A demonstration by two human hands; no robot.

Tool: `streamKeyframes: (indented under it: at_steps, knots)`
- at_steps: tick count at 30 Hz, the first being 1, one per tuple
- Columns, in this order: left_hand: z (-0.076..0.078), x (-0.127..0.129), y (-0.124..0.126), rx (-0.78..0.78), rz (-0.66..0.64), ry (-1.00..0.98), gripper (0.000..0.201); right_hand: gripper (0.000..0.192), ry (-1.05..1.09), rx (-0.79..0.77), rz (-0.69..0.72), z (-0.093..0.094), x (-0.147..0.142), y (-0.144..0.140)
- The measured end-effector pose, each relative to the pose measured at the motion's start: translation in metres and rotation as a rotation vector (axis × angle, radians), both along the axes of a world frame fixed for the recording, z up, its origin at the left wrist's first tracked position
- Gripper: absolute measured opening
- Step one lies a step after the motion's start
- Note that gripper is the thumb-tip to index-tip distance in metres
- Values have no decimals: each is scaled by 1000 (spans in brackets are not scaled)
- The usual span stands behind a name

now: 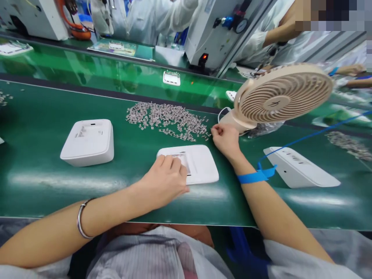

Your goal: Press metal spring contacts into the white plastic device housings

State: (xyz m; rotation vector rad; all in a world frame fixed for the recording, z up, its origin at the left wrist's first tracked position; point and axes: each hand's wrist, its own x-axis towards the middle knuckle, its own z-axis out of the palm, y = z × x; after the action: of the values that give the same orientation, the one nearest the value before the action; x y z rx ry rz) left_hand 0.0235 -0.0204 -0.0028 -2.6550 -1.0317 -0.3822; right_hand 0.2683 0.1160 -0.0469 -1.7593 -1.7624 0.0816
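Note:
A flat white plastic housing point(203, 162) lies on the green bench in front of me. My left hand point(164, 182) rests on its near left part, fingers curled down over a recess in it. My right hand point(224, 139) reaches to the right edge of a heap of small silvery metal parts point(168, 120), fingertips pinched together at the heap; what is between them is too small to make out. A blue wrist strap point(255, 176) with a blue cord is on my right wrist, a metal bangle point(81, 219) on my left.
A second white housing point(88, 141) sits to the left, a third point(299, 168) to the right. A beige desk fan point(279, 97) stands behind my right hand. Beyond runs a glossy green conveyor point(116, 75) with white parts; people in white coats work opposite.

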Motion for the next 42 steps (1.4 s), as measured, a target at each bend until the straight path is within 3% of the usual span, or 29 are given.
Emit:
streamKeyframes:
  at_steps: [3,5,7,10,12,16,18,20,25,31,36,42]
  knots:
    - [0,-2,0,-14,-24,-158,51,8,12,24,-10,0,2,-5]
    - [2,-5,4,-41,-78,-242,40,6,93,81,-21,-1,4,-8]
    - [5,-9,8,-64,-79,-230,25,8,171,135,-26,-2,5,-9]
    - [11,-12,15,-140,-46,-80,26,12,273,168,-16,-2,3,-11]
    - [15,-12,18,-186,72,41,31,9,390,179,-3,0,-2,-15]
    - [19,-8,18,-124,462,120,51,6,534,128,55,8,-17,-28]
    - [22,-8,16,-86,528,114,59,5,521,117,101,14,-25,-35]
    - [25,-12,13,-93,475,90,62,2,483,124,142,19,-32,-42]
    - [25,-24,8,-248,102,155,60,8,410,84,236,28,-44,-57]
    - [9,-10,0,0,200,154,32,11,426,-5,300,37,-59,-75]
    - [1,2,-7,113,166,146,29,8,461,6,464,43,-71,-86]
    - [-1,5,-14,126,150,151,29,12,392,52,659,44,-74,-88]
